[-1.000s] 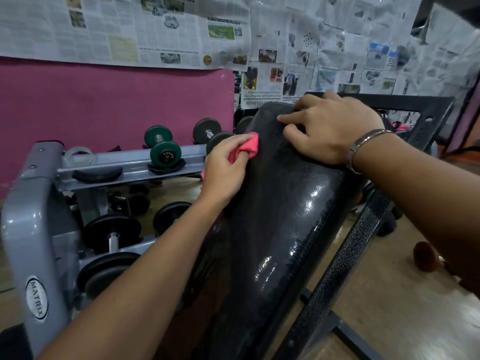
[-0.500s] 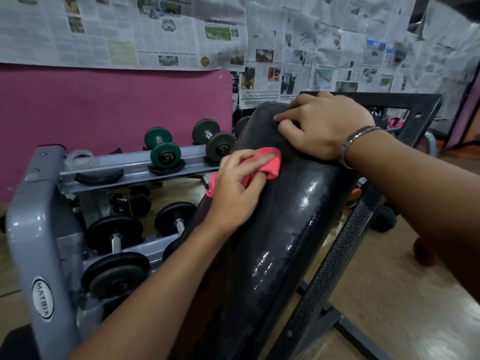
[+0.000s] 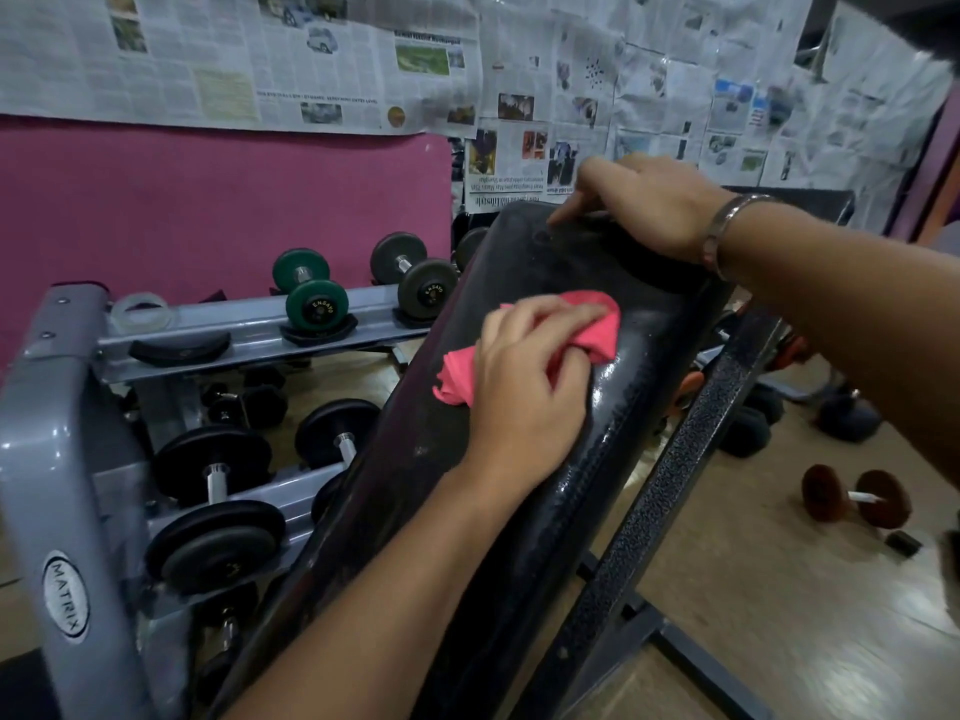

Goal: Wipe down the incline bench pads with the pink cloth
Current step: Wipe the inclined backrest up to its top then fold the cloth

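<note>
The black incline bench pad (image 3: 519, 511) slopes up from the lower left to the upper middle, shiny and wet-looking. My left hand (image 3: 524, 387) presses the bunched pink cloth (image 3: 587, 330) flat against the pad's upper half, fingers closed over it. My right hand (image 3: 649, 205), with a metal bracelet on the wrist, rests on the pad's top edge with its fingers curled over the far side, steadying it.
A grey dumbbell rack (image 3: 67, 459) with black, green and grey dumbbells stands close on the left. The bench's black steel frame (image 3: 670, 475) runs down the right side. A brown dumbbell (image 3: 857, 498) and dark weights lie on the wooden floor at right. Newspaper covers the wall.
My left hand has slid the pink cloth from the pad's left edge near the top down and rightward onto the pad's face. My right hand stays on the top edge.
</note>
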Demonstrator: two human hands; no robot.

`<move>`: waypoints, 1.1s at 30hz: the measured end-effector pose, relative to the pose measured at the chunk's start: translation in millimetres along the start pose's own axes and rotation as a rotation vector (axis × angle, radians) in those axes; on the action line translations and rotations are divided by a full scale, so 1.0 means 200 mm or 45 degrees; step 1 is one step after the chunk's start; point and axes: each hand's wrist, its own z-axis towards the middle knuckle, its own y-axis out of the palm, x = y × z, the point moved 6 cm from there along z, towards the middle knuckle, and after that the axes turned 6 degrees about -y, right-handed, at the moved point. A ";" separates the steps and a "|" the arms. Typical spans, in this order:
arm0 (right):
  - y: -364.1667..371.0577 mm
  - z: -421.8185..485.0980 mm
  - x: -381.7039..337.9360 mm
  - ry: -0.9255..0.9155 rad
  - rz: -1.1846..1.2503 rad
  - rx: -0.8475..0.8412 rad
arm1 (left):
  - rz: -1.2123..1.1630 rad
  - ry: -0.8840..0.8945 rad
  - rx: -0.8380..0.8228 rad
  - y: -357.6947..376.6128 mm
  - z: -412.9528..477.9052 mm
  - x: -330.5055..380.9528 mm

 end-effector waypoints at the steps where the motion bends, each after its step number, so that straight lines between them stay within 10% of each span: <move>1: 0.00 0.01 0.02 0.030 0.096 -0.013 | -0.007 0.075 -0.037 0.00 -0.03 0.02; 7: 0.00 0.06 0.07 0.077 0.454 0.038 | 0.021 -0.041 0.044 0.01 0.01 0.05; 12: 0.01 0.05 0.07 0.056 0.430 0.044 | 0.027 0.325 -0.155 0.02 -0.09 0.08; 29: -0.17 -0.09 0.41 0.205 0.642 0.418 | 0.026 -0.166 0.098 -0.10 0.00 -0.17; 33: -0.11 -0.08 0.43 0.166 0.636 0.477 | 0.029 0.114 -0.059 -0.06 -0.08 -0.01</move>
